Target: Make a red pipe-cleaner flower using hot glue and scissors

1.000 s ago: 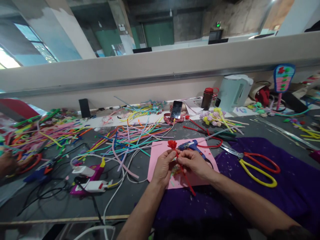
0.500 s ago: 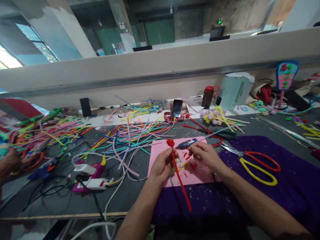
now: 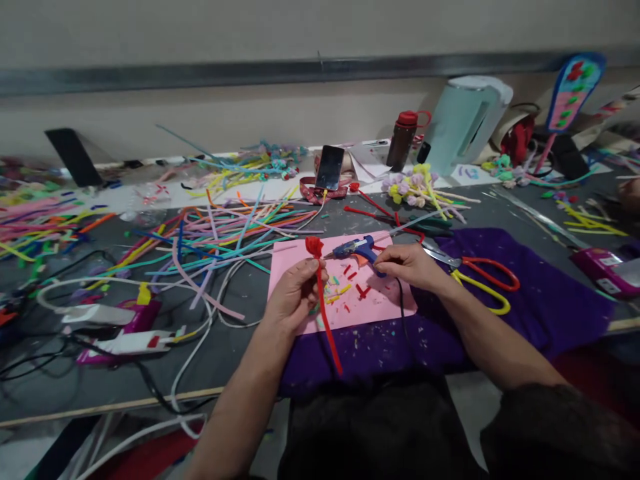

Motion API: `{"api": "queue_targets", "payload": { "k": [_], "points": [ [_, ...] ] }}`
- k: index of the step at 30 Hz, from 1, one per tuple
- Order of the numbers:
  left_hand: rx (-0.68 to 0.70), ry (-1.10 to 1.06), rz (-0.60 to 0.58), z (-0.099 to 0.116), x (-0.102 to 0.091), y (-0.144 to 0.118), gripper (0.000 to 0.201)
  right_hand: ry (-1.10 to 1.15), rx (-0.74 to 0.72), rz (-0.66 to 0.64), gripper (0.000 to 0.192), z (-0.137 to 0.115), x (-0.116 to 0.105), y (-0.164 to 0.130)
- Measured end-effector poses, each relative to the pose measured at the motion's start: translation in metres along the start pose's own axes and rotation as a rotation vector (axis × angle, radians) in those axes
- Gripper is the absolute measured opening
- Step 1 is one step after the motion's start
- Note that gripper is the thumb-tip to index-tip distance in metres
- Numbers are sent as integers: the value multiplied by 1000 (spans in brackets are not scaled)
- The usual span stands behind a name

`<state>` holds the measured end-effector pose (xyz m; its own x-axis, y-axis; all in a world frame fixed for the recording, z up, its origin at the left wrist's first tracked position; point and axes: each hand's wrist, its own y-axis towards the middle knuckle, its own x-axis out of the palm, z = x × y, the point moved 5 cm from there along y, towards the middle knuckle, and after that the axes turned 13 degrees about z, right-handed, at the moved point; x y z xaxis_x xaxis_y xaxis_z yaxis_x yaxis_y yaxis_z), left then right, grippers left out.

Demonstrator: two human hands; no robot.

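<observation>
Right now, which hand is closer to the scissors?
Right. The right hand grips the blue glue gun just beside the scissors; the left hand holds the red pipe cleaner farther away across the pink paper.

Scissors (image 3: 475, 277) on purple cloth (image 3: 550, 300); phone (image 3: 329, 167), kettle (image 3: 463, 123) behind.

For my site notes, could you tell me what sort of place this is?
Probably a craft workbench in a shared workshop: loose pipe cleaners litter the table, a blue glue gun lies on pink paper, and scissors rest alongside.
</observation>
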<state>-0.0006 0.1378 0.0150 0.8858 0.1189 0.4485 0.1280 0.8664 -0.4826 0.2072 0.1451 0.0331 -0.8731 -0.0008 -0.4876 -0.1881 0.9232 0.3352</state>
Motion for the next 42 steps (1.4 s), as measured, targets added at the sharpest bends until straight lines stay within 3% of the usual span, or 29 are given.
{"api": "queue_targets", "payload": {
  "k": [6,20,25,34,42],
  "points": [
    [37,72,19,2,2,-1,19,-250,-249,-168,16,-6,10,-6],
    [68,166,-67,0,9,-5,17,-503,-390,-264,16,-11,43,-20],
    [85,205,-90,-2,10,-5,16,-406,-338,-180,13,-17,38,-18],
    [76,282,-162,-15,10,-1,20,45,-31,-28,8,-30,31,-13],
    [100,295,-144,-18,13,-2,22,77,-36,48,9,-38,41,-7]
  ]
}}
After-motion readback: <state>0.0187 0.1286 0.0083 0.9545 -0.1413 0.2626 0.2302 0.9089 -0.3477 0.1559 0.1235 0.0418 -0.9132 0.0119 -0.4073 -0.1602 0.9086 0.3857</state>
